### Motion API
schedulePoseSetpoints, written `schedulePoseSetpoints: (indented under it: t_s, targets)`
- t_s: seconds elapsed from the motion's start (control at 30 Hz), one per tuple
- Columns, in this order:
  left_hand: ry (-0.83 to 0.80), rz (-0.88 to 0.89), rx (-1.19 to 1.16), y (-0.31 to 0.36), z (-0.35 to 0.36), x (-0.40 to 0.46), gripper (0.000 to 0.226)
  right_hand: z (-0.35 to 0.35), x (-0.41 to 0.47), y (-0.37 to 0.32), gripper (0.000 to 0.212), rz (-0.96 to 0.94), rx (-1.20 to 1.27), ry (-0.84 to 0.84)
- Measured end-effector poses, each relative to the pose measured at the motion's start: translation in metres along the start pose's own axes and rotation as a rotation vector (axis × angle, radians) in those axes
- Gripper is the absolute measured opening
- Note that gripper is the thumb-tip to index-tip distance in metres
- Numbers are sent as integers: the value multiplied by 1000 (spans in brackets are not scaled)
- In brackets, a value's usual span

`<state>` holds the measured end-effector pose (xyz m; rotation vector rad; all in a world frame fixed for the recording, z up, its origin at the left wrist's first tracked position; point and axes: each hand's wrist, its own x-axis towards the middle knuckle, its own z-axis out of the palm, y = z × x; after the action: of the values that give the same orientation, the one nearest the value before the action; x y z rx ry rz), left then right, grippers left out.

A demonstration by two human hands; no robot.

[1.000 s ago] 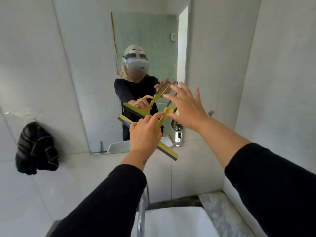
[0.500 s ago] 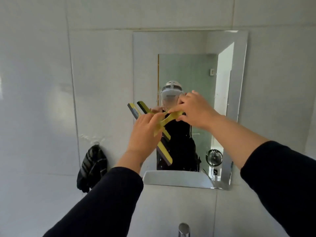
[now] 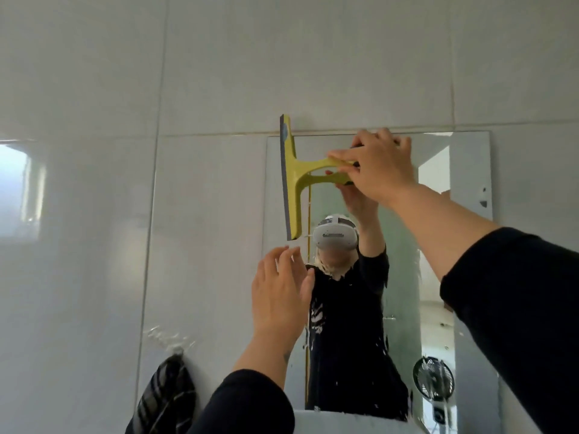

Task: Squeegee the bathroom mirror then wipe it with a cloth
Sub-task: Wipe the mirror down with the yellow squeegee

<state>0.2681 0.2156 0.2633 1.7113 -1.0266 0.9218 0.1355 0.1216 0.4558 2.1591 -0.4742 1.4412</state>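
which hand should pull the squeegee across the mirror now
Right. The right hand already has its grip on the squeegee handle, with the blade upright at the top left corner of the mirror. The left hand is open and empty, lower down.

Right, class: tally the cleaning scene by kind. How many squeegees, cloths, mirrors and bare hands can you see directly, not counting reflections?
Squeegee: 1
Cloth: 1
Mirror: 1
Hands: 2, left hand and right hand
Total: 5
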Motion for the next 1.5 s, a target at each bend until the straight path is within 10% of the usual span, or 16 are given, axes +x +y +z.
schedulePoseSetpoints:
  t_s: [0.4, 1.5]
  targets:
    - [-118, -204, 76, 23, 36, 23, 110, 27, 43, -19, 37, 9, -44, -71]
    - [-187, -95, 78, 69, 63, 10, 100, -33, -47, 114, 47, 266, -141, -238]
